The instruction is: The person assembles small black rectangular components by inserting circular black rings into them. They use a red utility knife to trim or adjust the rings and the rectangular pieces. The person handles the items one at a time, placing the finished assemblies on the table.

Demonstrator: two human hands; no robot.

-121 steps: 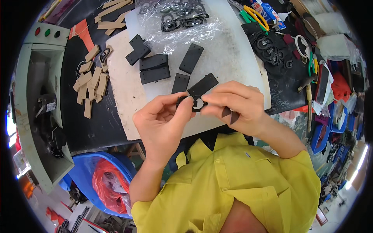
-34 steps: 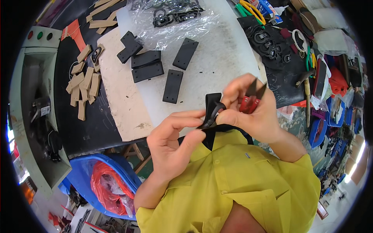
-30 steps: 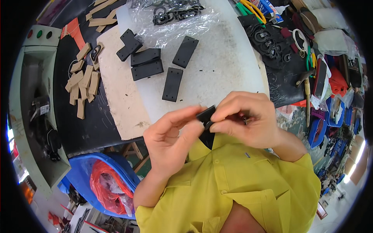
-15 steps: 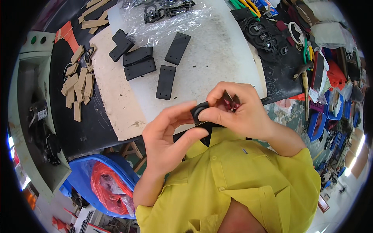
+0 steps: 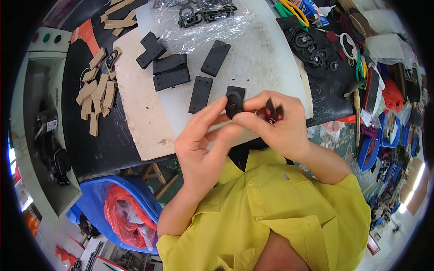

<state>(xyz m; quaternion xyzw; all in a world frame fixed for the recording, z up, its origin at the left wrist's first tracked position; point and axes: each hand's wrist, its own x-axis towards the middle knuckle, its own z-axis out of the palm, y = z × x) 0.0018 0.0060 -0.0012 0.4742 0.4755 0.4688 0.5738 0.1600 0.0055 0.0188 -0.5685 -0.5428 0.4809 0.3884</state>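
Note:
Between my hands, above the near part of the white board (image 5: pixel 266 58), is a black rectangular piece with a rounded ring-like part (image 5: pixel 234 100), turned upright. My left hand (image 5: pixel 199 147) touches its left edge with the fingertips, while the left thumb is blurred and stands apart below. My right hand (image 5: pixel 287 128) pinches the lower right of the piece with thumb and forefinger. Also tucked in that palm is a pair of small cutters (image 5: pixel 273 113), dark blades pointing up and reddish handles mostly hidden. Close by on the board lies a flat black rectangular piece with small holes (image 5: pixel 200 94).
More black pieces (image 5: pixel 172 79) lie farther left. Clear plastic wrap with black ring parts (image 5: pixel 203 18) is at the back. Tan strips (image 5: pixel 97 95) are heaped at left, and black ringed parts (image 5: pixel 312 49) at right, near a hammer (image 5: pixel 356 97). A blue bin (image 5: pixel 97 207) stands below left.
The black piece has moved away from my body and tipped up, so its ring-like side shows more. My left fingers shifted to its edge. The whole view has shifted slightly.

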